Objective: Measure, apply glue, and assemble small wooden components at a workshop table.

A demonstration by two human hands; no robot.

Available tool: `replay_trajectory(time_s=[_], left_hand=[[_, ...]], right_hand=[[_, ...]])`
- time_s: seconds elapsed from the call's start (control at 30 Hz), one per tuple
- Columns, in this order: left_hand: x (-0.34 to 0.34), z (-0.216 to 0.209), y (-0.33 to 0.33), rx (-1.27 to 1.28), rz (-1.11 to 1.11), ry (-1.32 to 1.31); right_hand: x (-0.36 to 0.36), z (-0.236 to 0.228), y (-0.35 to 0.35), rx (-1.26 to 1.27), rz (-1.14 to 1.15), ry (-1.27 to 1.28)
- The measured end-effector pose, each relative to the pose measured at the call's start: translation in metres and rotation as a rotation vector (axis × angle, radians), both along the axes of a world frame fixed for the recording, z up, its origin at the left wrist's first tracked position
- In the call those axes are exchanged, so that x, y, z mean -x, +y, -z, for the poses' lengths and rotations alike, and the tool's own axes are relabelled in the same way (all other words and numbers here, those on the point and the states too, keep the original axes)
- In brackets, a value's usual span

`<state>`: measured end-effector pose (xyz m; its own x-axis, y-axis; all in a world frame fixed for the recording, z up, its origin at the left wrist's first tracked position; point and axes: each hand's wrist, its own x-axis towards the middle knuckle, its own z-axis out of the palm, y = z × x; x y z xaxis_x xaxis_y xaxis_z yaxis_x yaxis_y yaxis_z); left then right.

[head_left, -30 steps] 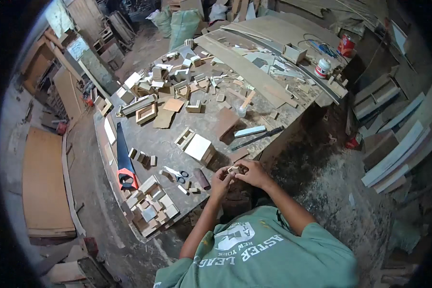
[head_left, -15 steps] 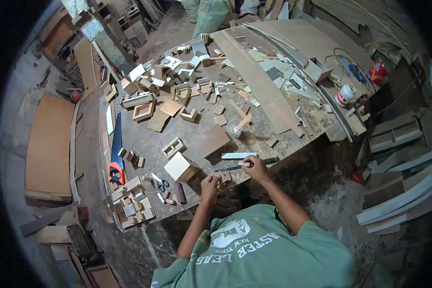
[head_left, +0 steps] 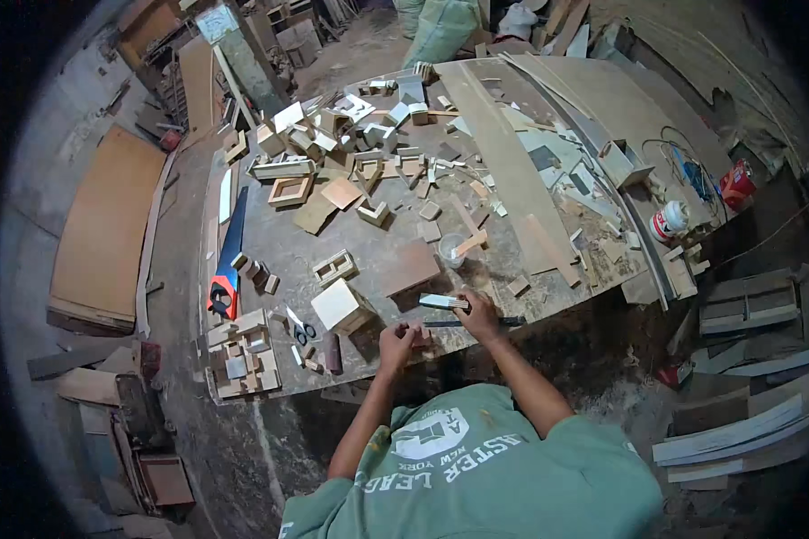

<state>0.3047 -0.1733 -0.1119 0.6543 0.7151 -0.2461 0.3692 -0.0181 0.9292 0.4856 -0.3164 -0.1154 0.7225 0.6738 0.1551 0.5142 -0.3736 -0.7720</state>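
Observation:
My right hand [head_left: 479, 317] is closed round the right end of a white-topped wooden strip [head_left: 440, 302], near the front edge of the worktable [head_left: 283, 256]. Left of it, my left hand [head_left: 399, 345] has its fingertips pinched; what they hold, if anything, is too small to name. A small reddish-brown piece [head_left: 424, 337] lies right beside those fingers. Between my hands and partly under the right one runs a dark narrow bar [head_left: 454, 323]. Behind the left hand stand a pale wooden box [head_left: 343, 306] and a flat brown board [head_left: 413, 268].
A handsaw [head_left: 229, 256], scissors [head_left: 305, 333] and a brown cylinder [head_left: 333, 353] lie to the left. Many small wooden boxes and offcuts crowd the far side. A clear plastic cup [head_left: 452, 251] stands behind my right hand. A white bottle [head_left: 670, 220] and red can [head_left: 737, 184] are farther right.
My right hand has shifted onto the white-topped strip, which lay on the table just behind it, and grips its end. My left hand stays close to the table edge. The view has turned slightly.

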Motion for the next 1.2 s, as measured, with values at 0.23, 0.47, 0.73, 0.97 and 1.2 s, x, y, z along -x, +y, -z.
replay_trajectory(time_s=[0.23, 0.47, 0.73, 0.97, 1.2], left_hand=[[0.008, -0.011, 0.007, -0.166, 0.083, 0.159], [0.007, -0.012, 0.012, -0.296, 0.128, 0.206], [-0.023, -0.036, -0.006, 0.19, 0.124, -0.117], [-0.044, -0.019, -0.012, 0.451, -0.005, -0.314], [-0.066, -0.031, -0.002, 0.563, -0.12, -0.385]], right_hand=[[-0.006, -0.005, -0.002, 0.025, -0.048, -0.06], [-0.011, 0.003, 0.001, -0.025, -0.036, -0.057], [0.016, -0.04, 0.015, -0.212, -0.059, 0.236], [0.028, -0.06, 0.031, -0.232, -0.204, 0.345], [-0.076, -0.016, 0.047, -0.258, 0.352, 0.36]])
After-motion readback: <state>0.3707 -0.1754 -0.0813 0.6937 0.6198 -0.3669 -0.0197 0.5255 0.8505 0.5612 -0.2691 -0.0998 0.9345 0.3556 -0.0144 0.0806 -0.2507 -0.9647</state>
